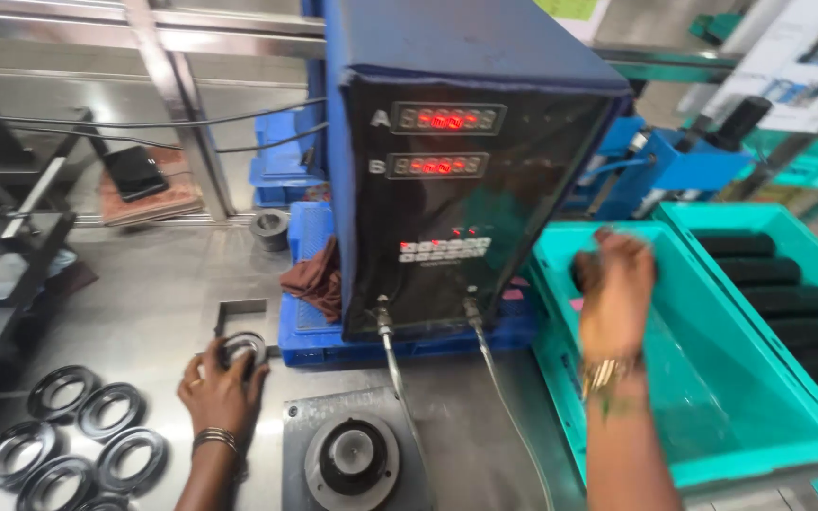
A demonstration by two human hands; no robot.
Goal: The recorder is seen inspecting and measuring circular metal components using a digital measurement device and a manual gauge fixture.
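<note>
Low in the middle of the frame sits a round grey metal fixture with a dark centre [352,461], on a square plate bolted to the steel bench [153,303]. Just up and left of it, the left hand [222,390] cups its fingers over a dark metal ring part [241,347], which rests at the edge of a small square recess in the bench; the ring lies directly under the fingertips, at the far side of the hand, touching it. Its flat face looks upward, so it has no long axis to speak of. Flat black rings [87,435] lie in a loose cluster in the lower left corner, near that wrist.

On the right, the right hand [614,289] is raised over the near teal plastic crate [693,416], blurred; its fingers curl around something dark, though whether they grip it I cannot tell. Black cylinders [778,303] line the second teal crate in the right of the frame, well apart from both hands. A tall black control box with red digit displays [456,170] stands between the hands.
</note>
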